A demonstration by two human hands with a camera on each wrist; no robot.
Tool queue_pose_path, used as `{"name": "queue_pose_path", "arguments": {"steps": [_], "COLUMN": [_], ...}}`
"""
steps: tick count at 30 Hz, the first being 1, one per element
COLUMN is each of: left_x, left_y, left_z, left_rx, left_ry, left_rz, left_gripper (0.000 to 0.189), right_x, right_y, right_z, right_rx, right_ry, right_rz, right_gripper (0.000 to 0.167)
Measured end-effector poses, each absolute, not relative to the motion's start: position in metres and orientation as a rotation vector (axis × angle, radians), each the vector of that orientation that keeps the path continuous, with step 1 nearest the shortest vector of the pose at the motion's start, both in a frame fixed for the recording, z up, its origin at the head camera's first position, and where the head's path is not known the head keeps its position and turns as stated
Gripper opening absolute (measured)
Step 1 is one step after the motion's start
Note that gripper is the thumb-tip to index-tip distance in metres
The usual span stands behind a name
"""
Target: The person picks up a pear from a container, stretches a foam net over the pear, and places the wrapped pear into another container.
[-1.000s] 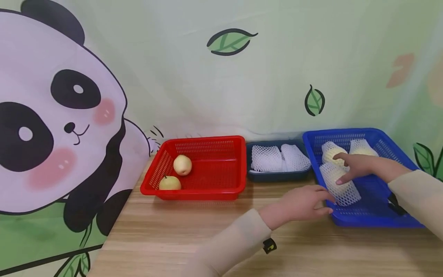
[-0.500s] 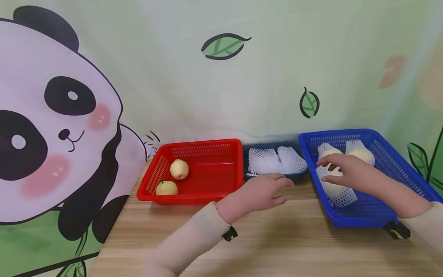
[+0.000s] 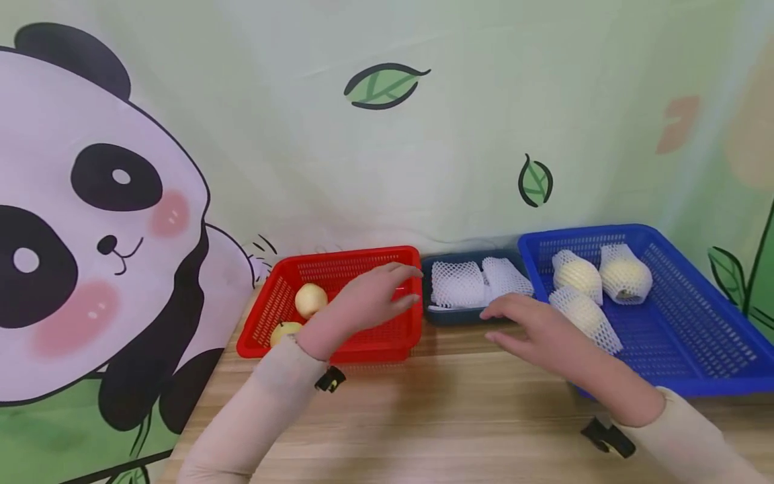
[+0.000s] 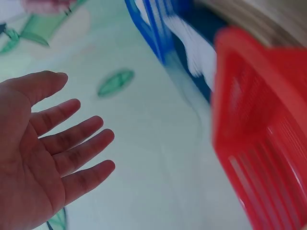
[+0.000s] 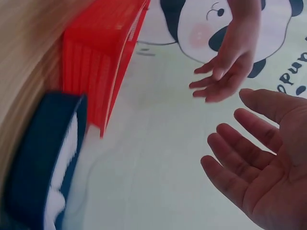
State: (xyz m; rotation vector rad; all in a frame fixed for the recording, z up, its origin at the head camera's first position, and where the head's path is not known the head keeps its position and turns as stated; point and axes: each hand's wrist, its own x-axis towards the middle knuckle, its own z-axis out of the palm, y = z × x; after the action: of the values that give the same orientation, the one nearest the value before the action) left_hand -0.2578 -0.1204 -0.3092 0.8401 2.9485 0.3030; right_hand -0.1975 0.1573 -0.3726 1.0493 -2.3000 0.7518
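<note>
My left hand [image 3: 367,300] hovers over the red basket [image 3: 363,351], fingers spread and holding nothing. Inside that basket sit two bare pale-yellow pears, one pear [image 3: 311,300] near the middle left and another pear [image 3: 284,331] partly hidden by my forearm. My right hand [image 3: 541,333], likewise empty with relaxed fingers, is in the air between the small dark-blue tray [image 3: 447,318] and the blue basket [image 3: 689,386]. White foam net sleeves [image 3: 458,282] lie in the tray. Three pears in foam nets, among them a netted pear [image 3: 625,274], rest at the blue basket's left side.
The wood-grain table [image 3: 447,417] carries the red basket, the tray and the blue basket in a row along its back. Behind them hangs a pale green cloth [image 3: 471,134] printed with a panda and leaves.
Both hands have moved left: the left from the blue basket's edge to above the red basket, the right away from the netted pears. The view has shifted slightly.
</note>
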Motion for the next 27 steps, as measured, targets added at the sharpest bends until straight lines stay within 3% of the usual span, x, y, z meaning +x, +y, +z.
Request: {"name": "queue_pose_path", "arguments": {"steps": [6, 14, 19, 27], "left_x": [-0.287, -0.329, -0.356, -0.387], "left_y": [-0.157, -0.197, -0.211, -0.222], "left_z": [-0.305, -0.299, -0.307, -0.327], "left_rx": [0.573, 0.468, 0.415, 0.117], "left_ry": [2.96, 2.961, 2.959, 2.834], "left_rz": [0.452, 0.467, 0.378, 0.322], "left_gripper": [0.066, 0.051, 0.049, 0.051], "right_x": [-0.197, -0.205, -0.22, -0.244], "right_y": [0.119, 0.072, 0.055, 0.041], "right_z": [-0.379, -0.392, -0.405, -0.414], "right_rx": [1.044, 1.084, 1.087, 1.095], "right_ry": [-2.318, -2.518, -2.606, -2.746], "right_rz": [0.722, 0.598, 0.62, 0.637], "right_gripper": [0.03, 0.035, 0.035, 0.029]}}
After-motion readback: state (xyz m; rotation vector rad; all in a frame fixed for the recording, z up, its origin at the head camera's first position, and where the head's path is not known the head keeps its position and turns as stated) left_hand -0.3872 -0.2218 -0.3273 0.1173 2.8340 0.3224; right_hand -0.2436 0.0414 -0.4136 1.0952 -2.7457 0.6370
